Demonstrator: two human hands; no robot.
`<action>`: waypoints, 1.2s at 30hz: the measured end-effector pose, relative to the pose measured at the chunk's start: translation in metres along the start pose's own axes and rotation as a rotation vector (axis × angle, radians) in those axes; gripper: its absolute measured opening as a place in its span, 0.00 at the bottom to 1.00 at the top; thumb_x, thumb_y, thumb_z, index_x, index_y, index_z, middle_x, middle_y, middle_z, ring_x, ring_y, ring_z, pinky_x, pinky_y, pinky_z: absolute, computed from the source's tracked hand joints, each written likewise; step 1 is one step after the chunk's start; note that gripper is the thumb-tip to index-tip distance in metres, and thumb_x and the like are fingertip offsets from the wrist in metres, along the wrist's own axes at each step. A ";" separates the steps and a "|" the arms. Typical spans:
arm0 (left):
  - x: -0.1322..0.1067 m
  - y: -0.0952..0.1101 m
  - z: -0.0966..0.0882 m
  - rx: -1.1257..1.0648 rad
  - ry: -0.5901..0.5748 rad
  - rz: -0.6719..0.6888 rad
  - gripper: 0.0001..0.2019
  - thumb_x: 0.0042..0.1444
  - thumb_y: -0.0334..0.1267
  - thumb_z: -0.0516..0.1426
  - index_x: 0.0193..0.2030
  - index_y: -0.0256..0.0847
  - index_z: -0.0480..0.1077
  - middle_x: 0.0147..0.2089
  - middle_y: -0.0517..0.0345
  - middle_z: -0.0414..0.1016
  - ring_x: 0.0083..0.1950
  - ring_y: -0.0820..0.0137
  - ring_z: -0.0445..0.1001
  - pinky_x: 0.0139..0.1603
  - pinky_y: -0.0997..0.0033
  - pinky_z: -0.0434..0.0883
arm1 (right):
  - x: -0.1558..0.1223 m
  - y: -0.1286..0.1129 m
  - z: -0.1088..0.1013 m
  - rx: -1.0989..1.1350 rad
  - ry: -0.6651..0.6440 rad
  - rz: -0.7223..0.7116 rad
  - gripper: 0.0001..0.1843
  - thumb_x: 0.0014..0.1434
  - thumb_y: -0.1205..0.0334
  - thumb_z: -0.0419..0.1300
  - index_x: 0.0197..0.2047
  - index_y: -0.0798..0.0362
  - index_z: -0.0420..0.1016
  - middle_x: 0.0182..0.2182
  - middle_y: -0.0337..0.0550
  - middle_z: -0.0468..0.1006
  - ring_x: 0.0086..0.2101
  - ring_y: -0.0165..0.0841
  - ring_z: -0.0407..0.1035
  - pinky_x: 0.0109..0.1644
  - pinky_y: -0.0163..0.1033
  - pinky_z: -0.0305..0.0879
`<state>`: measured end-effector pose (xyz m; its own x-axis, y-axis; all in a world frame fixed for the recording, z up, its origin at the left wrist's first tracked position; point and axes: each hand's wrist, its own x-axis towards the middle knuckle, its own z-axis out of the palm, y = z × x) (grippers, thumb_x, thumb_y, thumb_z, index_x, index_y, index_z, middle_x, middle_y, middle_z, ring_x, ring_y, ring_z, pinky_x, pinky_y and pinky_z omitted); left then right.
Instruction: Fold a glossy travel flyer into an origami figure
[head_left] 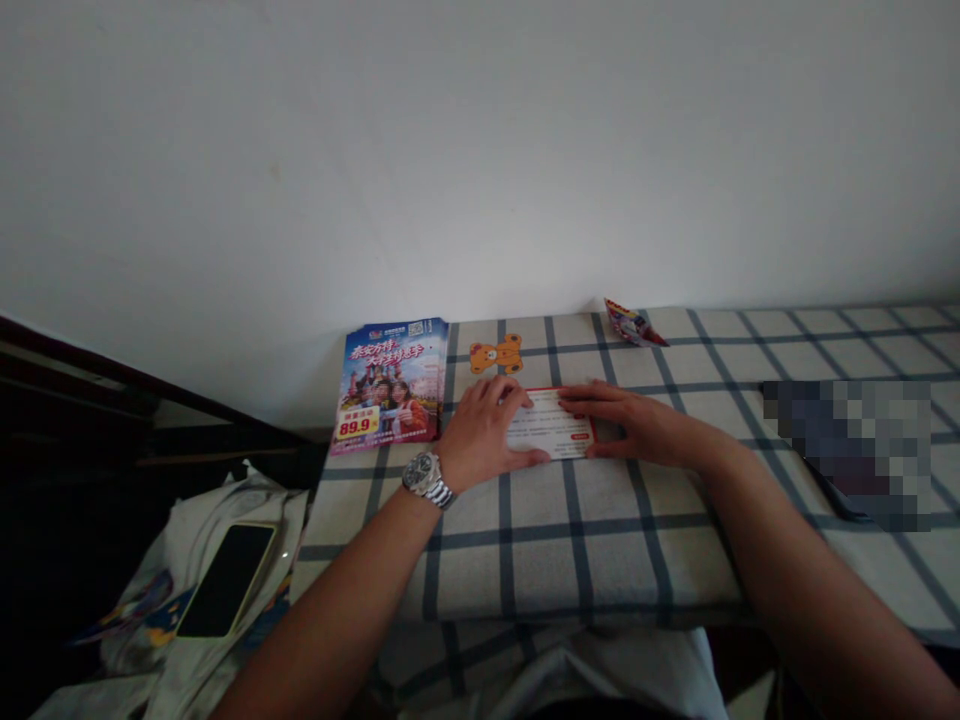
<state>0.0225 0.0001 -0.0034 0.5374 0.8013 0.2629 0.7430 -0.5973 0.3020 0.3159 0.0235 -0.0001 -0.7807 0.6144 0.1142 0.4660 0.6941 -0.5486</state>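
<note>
A folded leaflet, white with small print and a red edge, lies on the checked cloth between my hands. My left hand, wearing a metal watch at the wrist, holds the leaflet's left end, fingers toward its far edge and thumb at its near edge. At the other end my right hand holds it the same way, fingers along the far side and thumb near the lower right corner. Left of my hands is a stack of colourful flyers with a printed 89.9 price.
A bear-shaped orange cutout lies beyond the leaflet. Near the wall is a crumpled wrapper. A dark flat object, partly blurred out, lies at right. Below left, a phone rests on pale fabric. The checked tablecloth covers the surface.
</note>
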 end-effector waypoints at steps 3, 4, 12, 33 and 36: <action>0.000 0.000 0.000 0.009 -0.001 0.002 0.36 0.46 0.63 0.71 0.54 0.43 0.69 0.56 0.49 0.69 0.56 0.51 0.69 0.60 0.45 0.70 | 0.000 -0.001 0.001 -0.001 0.016 -0.008 0.37 0.61 0.59 0.70 0.72 0.40 0.66 0.71 0.45 0.65 0.69 0.47 0.61 0.73 0.60 0.60; 0.000 0.000 0.000 0.011 -0.003 0.004 0.36 0.46 0.63 0.71 0.54 0.43 0.69 0.56 0.48 0.69 0.56 0.51 0.69 0.60 0.45 0.70 | 0.000 -0.001 0.001 0.003 0.025 -0.010 0.37 0.61 0.59 0.70 0.71 0.40 0.67 0.71 0.46 0.66 0.69 0.47 0.61 0.72 0.59 0.61; -0.001 -0.001 -0.001 0.019 -0.006 0.021 0.35 0.47 0.63 0.70 0.55 0.43 0.69 0.57 0.48 0.68 0.57 0.51 0.69 0.61 0.45 0.70 | -0.001 -0.001 0.003 0.037 0.082 -0.059 0.34 0.59 0.62 0.72 0.68 0.41 0.71 0.68 0.49 0.69 0.66 0.47 0.65 0.68 0.58 0.67; -0.001 -0.006 -0.003 0.016 0.045 -0.025 0.17 0.65 0.46 0.62 0.58 0.46 0.73 0.62 0.52 0.72 0.62 0.53 0.70 0.64 0.45 0.67 | 0.003 0.011 0.010 -0.215 0.282 0.025 0.20 0.65 0.70 0.58 0.57 0.45 0.78 0.57 0.50 0.76 0.55 0.45 0.74 0.60 0.56 0.75; -0.001 -0.004 -0.006 0.039 0.051 -0.039 0.13 0.67 0.43 0.59 0.56 0.47 0.75 0.58 0.53 0.75 0.59 0.54 0.71 0.60 0.45 0.68 | 0.004 0.010 0.009 -0.234 0.289 0.045 0.17 0.68 0.67 0.58 0.57 0.46 0.78 0.57 0.50 0.77 0.55 0.45 0.74 0.60 0.56 0.74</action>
<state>0.0165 0.0017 0.0010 0.4872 0.8206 0.2986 0.7786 -0.5631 0.2769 0.3137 0.0289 -0.0126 -0.6232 0.7034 0.3417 0.6059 0.7106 -0.3577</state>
